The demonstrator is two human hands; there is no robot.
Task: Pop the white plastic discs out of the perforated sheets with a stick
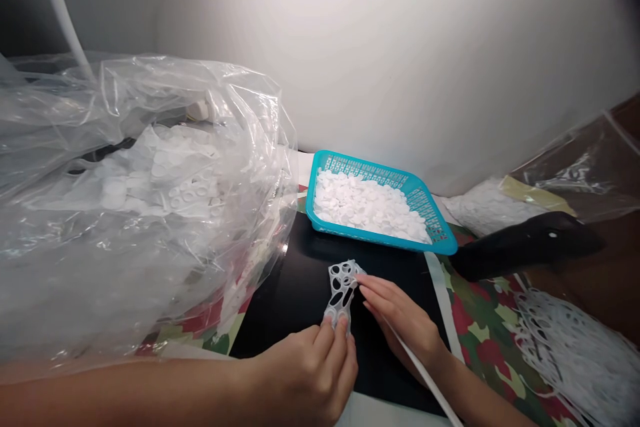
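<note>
A small translucent white plastic sheet with several oval cut-outs is held over a black board. My left hand is closed on its near end, the fingertips pressed by two round pieces there. My right hand reaches in from the right, thumb and fingertips pinched at the sheet's far right edge. Along the underside of the right hand runs a thin white strip; whether the hand holds it I cannot tell. Beyond the hands stands a turquoise basket filled with small flat white pieces.
On the left, a large clear plastic bag holds many white sheets. A black object lies right of the basket. A pile of cut-out plastic scraps sits at lower right on camouflage cloth. A pale wall rises behind.
</note>
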